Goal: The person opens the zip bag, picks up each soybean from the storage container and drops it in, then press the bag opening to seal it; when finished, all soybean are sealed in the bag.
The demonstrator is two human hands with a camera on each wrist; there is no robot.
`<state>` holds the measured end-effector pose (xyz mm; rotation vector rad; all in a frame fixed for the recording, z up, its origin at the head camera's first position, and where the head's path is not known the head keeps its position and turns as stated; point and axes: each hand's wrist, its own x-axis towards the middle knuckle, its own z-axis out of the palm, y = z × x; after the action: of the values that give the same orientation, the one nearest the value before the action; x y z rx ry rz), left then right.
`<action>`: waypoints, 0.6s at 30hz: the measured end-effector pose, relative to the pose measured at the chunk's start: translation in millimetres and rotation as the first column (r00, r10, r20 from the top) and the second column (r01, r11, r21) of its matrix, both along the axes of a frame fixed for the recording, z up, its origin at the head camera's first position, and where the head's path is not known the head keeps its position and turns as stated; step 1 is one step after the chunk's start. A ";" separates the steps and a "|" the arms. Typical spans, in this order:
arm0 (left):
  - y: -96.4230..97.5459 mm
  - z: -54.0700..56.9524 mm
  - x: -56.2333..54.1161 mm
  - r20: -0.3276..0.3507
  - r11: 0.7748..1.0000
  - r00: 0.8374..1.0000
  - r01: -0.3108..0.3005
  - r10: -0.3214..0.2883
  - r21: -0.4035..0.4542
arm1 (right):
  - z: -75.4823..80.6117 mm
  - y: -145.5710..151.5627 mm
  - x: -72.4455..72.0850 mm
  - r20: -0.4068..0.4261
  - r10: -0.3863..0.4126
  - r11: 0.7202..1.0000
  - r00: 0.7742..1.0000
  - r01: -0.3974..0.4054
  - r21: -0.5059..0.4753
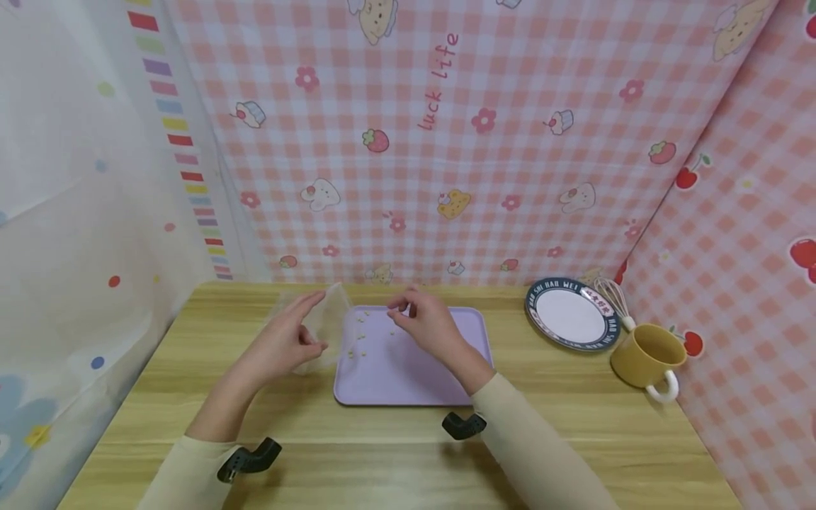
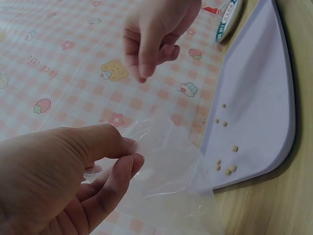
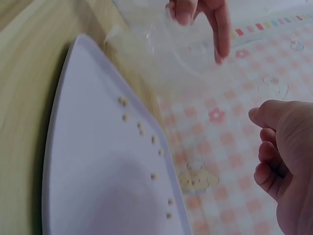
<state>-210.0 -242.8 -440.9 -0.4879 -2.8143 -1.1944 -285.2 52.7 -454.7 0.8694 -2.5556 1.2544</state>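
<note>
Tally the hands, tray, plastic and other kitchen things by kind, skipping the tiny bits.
Hands (left hand, right hand): 2
Purple tray: 1
Clear plastic piece: 1
Plate: 1
Whisk: 1
Yellow mug: 1
Total: 7

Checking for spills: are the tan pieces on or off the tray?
On: all visible tan pieces lie on the lavender tray; behind the plastic bag, I cannot tell.

Pink checked backdrop [image 1: 408, 177]: "luck life" in red script. Plate [image 1: 569, 316] rim: white capitals, looks like "HAO SHI HAO WEI", repeated; Chinese characters there too small to read.
</note>
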 end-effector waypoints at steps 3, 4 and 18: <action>-0.7 0.6 -0.3 -0.003 1.000 1.000 -0.001 0.001 0.001 | -5.0 11.4 -4.5 0.028 -0.014 1.000 1.000 0.013 0.023; -0.9 0.7 -0.5 -0.005 1.000 1.000 -0.002 0.002 -0.001 | -7.3 14.8 -6.5 0.033 -0.017 0.999 0.999 0.016 0.032; -0.4 2.7 1.4 -0.008 1.000 1.000 0.007 -0.007 -0.001 | -38.6 44.3 -30.1 0.102 -0.002 0.994 0.995 -0.009 0.109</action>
<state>-208.5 -243.2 -438.2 -0.5022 -2.8085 -1.1899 -315.4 97.0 -493.3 0.8515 -2.7267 1.1982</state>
